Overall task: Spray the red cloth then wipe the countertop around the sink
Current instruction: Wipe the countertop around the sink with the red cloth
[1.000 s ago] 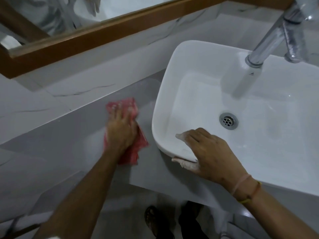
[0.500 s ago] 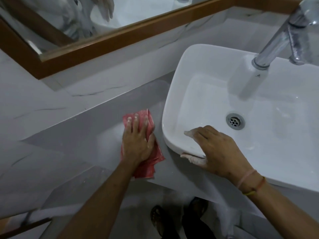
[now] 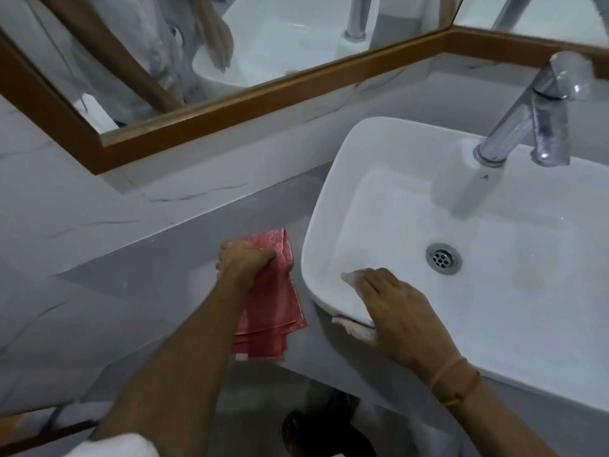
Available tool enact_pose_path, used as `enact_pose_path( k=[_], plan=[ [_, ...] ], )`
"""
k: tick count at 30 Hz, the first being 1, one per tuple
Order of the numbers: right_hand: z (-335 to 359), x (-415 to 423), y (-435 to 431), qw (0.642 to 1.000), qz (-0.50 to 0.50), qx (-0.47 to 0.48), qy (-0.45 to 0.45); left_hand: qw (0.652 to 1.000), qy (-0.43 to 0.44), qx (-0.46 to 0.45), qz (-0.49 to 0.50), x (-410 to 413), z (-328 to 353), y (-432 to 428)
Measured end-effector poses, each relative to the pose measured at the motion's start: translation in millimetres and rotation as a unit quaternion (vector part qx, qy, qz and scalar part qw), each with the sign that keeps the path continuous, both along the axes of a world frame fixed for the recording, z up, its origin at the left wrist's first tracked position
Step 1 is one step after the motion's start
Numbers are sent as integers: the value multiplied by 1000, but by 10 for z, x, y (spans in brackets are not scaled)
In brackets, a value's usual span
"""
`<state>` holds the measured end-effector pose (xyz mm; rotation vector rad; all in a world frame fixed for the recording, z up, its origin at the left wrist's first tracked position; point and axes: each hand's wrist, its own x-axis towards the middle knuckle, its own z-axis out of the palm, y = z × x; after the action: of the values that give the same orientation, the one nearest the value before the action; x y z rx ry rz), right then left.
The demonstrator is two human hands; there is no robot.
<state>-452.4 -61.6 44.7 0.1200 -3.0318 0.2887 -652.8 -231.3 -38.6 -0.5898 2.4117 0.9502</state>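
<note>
Head view: the left hand presses the folded red cloth flat on the grey tabletop just left of the sink, its grip closed on the cloth's upper part, while the right hand clasps the sink's near corner, fingers over the rim. The cloth's loose lower layers overhang the tabletop's front edge. A hard pull toward that edge could likely unfold them and leave the strip beside the sink unwiped.
</note>
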Motion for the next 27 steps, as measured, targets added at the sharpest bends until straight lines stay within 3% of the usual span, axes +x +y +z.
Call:
enact_pose_path(
  k=[3,5,11,16,19,21,24,27],
  plan=[
    [-21,-2,19,1000,-2,-6,0,994,-14,103,34,-43,12,-80],
    [-37,2,24,1000,3,-6,0,993,-10,117,27,-33,51,-124],
    [-38,-12,20,1000,1,-4,9,981,11,138,-132,-49,87,-248],
    [-7,-12,39,1000,-13,-10,18,953,39,241,-179,-81,322,-298],
    [58,26,-79,996,-53,-45,50,917,88,316,-227,-67,675,-308],
    [130,43,-252,973,-122,-166,103,897,128,331,-261,-69,979,-333],
    [273,29,-609,902,-200,-347,158,848,162,352,-362,-11,1515,-357],
    [477,-19,-806,831,-246,-483,128,746,179,433,-474,224,2077,-245]
  ],
)
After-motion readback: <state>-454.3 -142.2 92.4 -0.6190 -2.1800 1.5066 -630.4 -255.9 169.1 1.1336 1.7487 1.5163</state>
